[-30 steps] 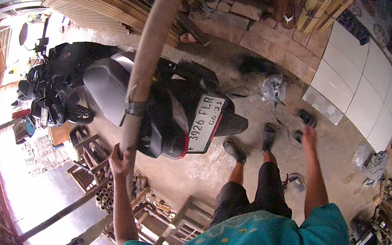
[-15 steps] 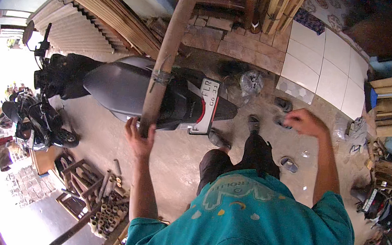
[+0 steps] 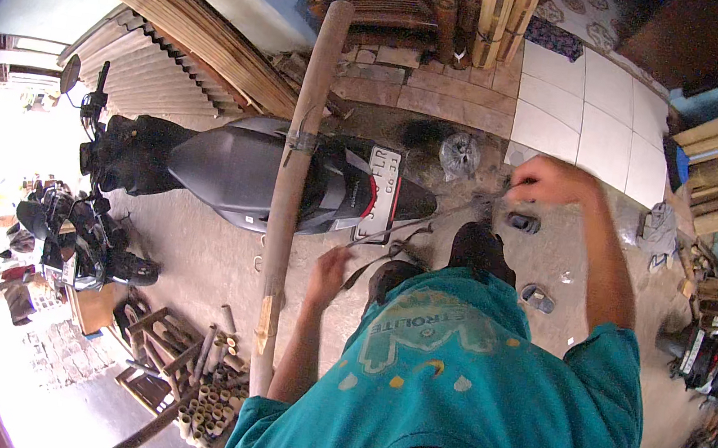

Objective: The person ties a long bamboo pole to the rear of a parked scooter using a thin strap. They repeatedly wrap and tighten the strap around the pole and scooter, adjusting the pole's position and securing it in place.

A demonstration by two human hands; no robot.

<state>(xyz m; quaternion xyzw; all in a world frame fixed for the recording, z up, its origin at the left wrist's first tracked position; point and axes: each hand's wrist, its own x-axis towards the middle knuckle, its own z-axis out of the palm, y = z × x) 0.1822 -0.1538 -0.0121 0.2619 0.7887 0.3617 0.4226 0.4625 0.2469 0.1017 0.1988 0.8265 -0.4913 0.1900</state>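
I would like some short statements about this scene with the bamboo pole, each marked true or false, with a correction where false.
1. The left hand is beside the long bamboo pole. True.
2. The right hand rests flat on the floor. False: it is raised, with a thin strap stretched between it and the left hand.
3. A dark scooter stands behind the pole. True.
4. The person wears a red shirt. False: the shirt is teal.
5. Short cut bamboo pieces lie at lower left. True.
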